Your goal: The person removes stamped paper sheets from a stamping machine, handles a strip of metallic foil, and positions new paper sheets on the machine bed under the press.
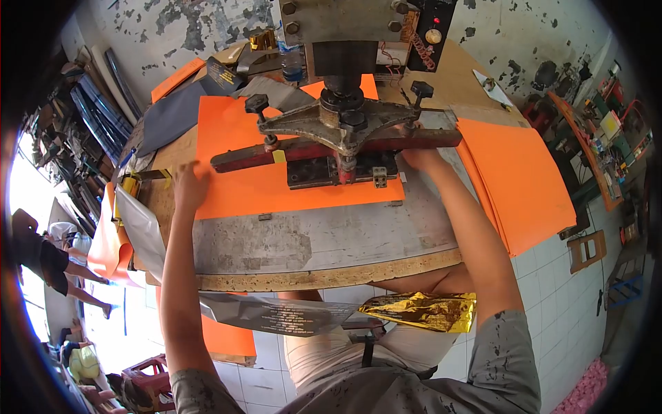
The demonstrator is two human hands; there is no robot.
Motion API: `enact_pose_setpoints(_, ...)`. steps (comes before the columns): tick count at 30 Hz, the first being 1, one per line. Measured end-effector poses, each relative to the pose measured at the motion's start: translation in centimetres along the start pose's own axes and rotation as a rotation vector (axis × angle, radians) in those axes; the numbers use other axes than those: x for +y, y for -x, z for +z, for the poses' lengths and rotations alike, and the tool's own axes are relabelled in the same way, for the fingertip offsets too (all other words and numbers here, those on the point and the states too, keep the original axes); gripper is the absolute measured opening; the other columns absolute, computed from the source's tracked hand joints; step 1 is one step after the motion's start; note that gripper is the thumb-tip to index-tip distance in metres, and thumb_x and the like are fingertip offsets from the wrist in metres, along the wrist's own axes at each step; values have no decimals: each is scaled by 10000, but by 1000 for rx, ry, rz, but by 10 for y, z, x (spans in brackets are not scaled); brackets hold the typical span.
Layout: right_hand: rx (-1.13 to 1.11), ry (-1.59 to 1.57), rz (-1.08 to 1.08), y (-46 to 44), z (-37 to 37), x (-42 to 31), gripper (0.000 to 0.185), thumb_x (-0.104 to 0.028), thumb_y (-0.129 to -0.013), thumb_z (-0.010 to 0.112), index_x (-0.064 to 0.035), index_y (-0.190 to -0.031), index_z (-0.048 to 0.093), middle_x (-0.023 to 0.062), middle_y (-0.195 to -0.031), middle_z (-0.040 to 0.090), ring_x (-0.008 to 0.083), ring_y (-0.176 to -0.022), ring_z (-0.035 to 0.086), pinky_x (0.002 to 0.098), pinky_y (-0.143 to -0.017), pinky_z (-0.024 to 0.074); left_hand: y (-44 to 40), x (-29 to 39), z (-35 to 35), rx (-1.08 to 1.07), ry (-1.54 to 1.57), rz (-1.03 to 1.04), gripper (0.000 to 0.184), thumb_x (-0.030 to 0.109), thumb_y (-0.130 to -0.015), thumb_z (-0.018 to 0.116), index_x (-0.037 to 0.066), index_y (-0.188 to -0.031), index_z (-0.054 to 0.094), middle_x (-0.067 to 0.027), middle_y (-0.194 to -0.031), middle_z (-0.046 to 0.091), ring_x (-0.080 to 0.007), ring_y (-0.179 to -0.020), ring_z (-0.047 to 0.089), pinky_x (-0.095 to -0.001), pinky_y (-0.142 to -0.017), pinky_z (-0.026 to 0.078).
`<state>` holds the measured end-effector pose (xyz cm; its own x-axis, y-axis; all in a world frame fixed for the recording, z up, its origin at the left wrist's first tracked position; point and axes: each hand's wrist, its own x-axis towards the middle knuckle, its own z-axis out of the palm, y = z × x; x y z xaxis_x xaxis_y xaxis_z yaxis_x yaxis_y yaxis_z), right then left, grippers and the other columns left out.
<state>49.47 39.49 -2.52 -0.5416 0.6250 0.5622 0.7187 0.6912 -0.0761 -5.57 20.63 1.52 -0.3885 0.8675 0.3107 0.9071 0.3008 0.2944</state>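
An orange sheet (241,186) lies on the grey metal plate (324,238) under the press head (341,131). My left hand (187,185) is at the sheet's left edge, its fingers close together; what they grip, if anything, is not clear. Beside it is a strip of gold foil (155,174). My right hand (422,157) reaches behind the right side of the press, near the sheet's right end, with its fingers mostly hidden by the red bar (434,140). A dark block (324,175) hangs under the press head, over the sheet.
A stack of orange sheets (517,183) stands at the right. Dark sheets (169,117) lie at the back left. Clear film (276,314) and gold foil (427,312) hang over my lap. People (52,259) are at the far left.
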Motion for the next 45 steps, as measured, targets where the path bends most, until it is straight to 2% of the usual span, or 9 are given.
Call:
enact_pose_setpoints(1, -113, -28, 110, 16, -27, -22, 338, -102, -963, 575, -33, -1294, 577, 200, -1254, 607, 410, -1227, 541, 528, -1010, 451, 22, 10, -14, -202, 43, -5, 464, 278, -948, 693, 67, -1348, 586, -192, -1352, 609, -383, -1301, 537, -487, -1067, 454)
enact_pose_setpoints(2, -223, -56, 223, 38, -63, -52, 322, -81, -980, 552, -32, -1297, 579, 183, -1292, 604, 406, -1254, 532, 528, -1033, 441, 49, 13, -17, -190, 67, 153, 450, 285, -959, 677, 67, -1344, 595, -194, -1397, 577, -384, -1336, 508, -493, -1102, 424)
enact_pose_setpoints(3, -221, -85, 233, 59, -87, -74, 327, -102, -994, 550, -35, -1313, 578, 170, -1330, 596, 389, -1292, 516, 518, -1069, 418, 76, 20, -18, -171, 92, 314, 437, 292, -970, 661, 67, -1340, 604, -196, -1443, 545, -386, -1370, 480, -499, -1137, 394)
enact_pose_setpoints(5, -222, -156, 232, 93, -121, -117, 359, -139, -1021, 543, -42, -1366, 561, 153, -1405, 574, 353, -1359, 484, 499, -1122, 378, 125, 71, -38, -143, 194, 424, 439, 301, -1001, 617, 53, -1363, 605, -195, -1515, 494, -382, -1439, 420, -505, -1200, 314)
enact_pose_setpoints(9, -212, -235, 87, 118, -128, -155, 459, -201, -1048, 533, -47, -1479, 493, 150, -1491, 533, 326, -1417, 447, 491, -1148, 348, 160, 97, -38, -207, 190, 374, 514, 326, -1033, 564, 20, -1445, 544, -160, -1584, 443, -368, -1508, 334, -490, -1250, 221)
enact_pose_setpoints(15, -221, -167, 132, 119, -124, -155, 499, -272, -1060, 517, -35, -1497, 470, 156, -1463, 562, 329, -1414, 449, 493, -1148, 336, 160, 104, -35, -152, 167, 320, 476, 317, -1025, 579, 38, -1410, 592, -135, -1551, 492, -362, -1484, 375, -491, -1247, 234)
enact_pose_setpoints(24, -199, -200, 142, 119, -126, -154, 480, -283, -1052, 535, -36, -1463, 502, 153, -1415, 594, 332, -1376, 484, 492, -1131, 352, 162, 111, -40, -106, 204, 305, 383, 256, -972, 655, 48, -1293, 663, -128, -1451, 571, -364, -1393, 470, -473, -1151, 388)
enact_pose_setpoints(45, -221, -192, 167, 120, -127, -154, 513, -325, -1029, 580, -43, -1454, 528, 118, -1453, 580, 323, -1405, 466, 489, -1155, 337, 162, 114, -43, -90, 203, 338, 385, 240, -899, 722, 58, -1237, 686, -122, -1405, 605, -365, -1349, 498, -497, -1150, 369)
